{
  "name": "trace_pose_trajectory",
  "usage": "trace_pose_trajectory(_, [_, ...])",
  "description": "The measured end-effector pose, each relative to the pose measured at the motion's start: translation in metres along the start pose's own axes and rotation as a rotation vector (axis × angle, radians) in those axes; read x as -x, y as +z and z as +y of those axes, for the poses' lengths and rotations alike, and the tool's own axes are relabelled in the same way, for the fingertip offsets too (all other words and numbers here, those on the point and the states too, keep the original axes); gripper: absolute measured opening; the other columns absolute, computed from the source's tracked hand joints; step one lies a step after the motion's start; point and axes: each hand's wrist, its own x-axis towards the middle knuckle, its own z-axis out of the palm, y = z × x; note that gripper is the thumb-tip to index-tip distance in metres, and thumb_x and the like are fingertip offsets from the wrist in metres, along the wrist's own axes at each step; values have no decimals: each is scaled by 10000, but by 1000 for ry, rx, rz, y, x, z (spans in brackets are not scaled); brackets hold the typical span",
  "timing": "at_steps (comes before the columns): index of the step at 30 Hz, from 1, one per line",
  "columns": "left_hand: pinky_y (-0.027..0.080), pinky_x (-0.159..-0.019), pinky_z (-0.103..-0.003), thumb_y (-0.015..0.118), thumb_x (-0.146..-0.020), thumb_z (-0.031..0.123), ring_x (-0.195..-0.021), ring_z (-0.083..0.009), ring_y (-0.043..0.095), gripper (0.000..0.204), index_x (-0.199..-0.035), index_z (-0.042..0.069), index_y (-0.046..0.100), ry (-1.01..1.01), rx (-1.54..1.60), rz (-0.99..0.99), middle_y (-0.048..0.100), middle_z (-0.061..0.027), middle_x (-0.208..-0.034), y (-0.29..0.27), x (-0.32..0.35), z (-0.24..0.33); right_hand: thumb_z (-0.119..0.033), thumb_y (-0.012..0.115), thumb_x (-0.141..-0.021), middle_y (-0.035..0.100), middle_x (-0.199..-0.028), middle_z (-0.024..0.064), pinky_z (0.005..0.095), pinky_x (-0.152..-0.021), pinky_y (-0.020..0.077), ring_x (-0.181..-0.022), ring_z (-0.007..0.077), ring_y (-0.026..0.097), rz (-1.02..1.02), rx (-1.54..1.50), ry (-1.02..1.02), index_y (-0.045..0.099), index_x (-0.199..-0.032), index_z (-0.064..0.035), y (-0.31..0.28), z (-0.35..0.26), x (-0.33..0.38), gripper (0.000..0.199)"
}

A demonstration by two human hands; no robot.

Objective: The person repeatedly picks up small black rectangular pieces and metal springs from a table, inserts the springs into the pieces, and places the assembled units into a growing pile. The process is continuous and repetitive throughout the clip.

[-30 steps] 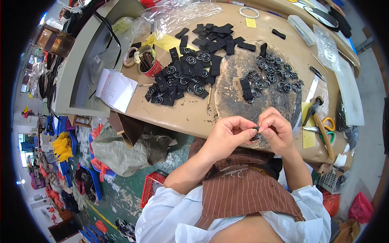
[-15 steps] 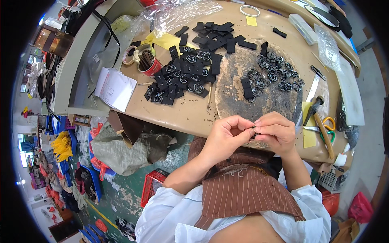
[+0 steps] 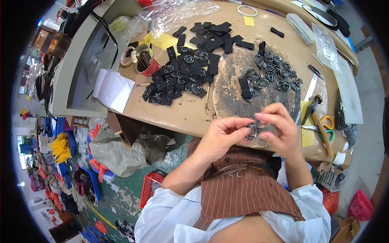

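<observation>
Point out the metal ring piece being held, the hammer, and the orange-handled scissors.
Metal ring piece (image 3: 253, 130): head view, on its coiled middle between both hands' fingertips.
Hammer (image 3: 322, 131): head view, on the wooden handle.
Orange-handled scissors (image 3: 327, 121): head view, on the orange handle loop.

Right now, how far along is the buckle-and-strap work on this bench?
Looks partway. Done: a heap of black straps with metal rings fitted lies left of the round work pad. In hand: the left hand and right hand pinch one metal buckle between them. Left: loose metal buckles on the pad and plain black straps further back.
</observation>
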Motion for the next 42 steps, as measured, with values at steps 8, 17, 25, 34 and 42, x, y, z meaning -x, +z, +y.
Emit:
trace_pose_trajectory(8, [503, -656, -211, 620, -797, 3, -712, -89, 588, 603, -1314, -48, 314, -127, -147, -262, 589, -51, -815, -9, 4, 12, -119, 760, -664, 569, -873, 48, 296, -666, 460, -773, 193, 572, -618, -103, -48, 655, -903, -54, -25, -6, -27, 269])
trace_pose_trajectory(17, [485, -690, -227, 643, -795, 34, -763, -89, 591, 485, -1225, -19, 427, -49, -287, -190, 610, -45, -818, -8, -6, 2, -33, 720, -695, 625, -823, 76, 272, -677, 466, -757, 179, 599, -261, -219, 8, 633, -796, -26, -8, 17, 11, 133])
trace_pose_trajectory(25, [492, -760, -325, 740, -708, 173, -879, -253, 611, 476, -1067, -57, 530, 380, -1398, 719, 616, -177, -946, -82, -134, 51, 21, 637, -764, 599, -949, 132, 270, -769, 471, -868, 179, 592, -29, -604, 140, 547, -986, 27, -11, 20, 27, 240])
trace_pose_trajectory(34, [484, -669, -343, 615, -733, 108, -707, -268, 629, 166, -841, -13, 577, 454, -1144, 698, 635, -153, -747, -74, -118, 43, 70, 627, -765, 588, -935, 84, 246, -711, 509, -839, 147, 618, -6, -606, 418, 539, -1036, 19, -16, 25, 37, 289])
trace_pose_trajectory(42, [420, -507, -258, 547, -804, 95, -538, -112, 506, 99, -737, 23, 541, 104, -46, 75, 553, -36, -638, -26, -60, -8, 63, 646, -758, 576, -898, 64, 238, -684, 497, -818, 150, 619, -4, -527, 349, 569, -948, 14, -11, 29, 32, 211])
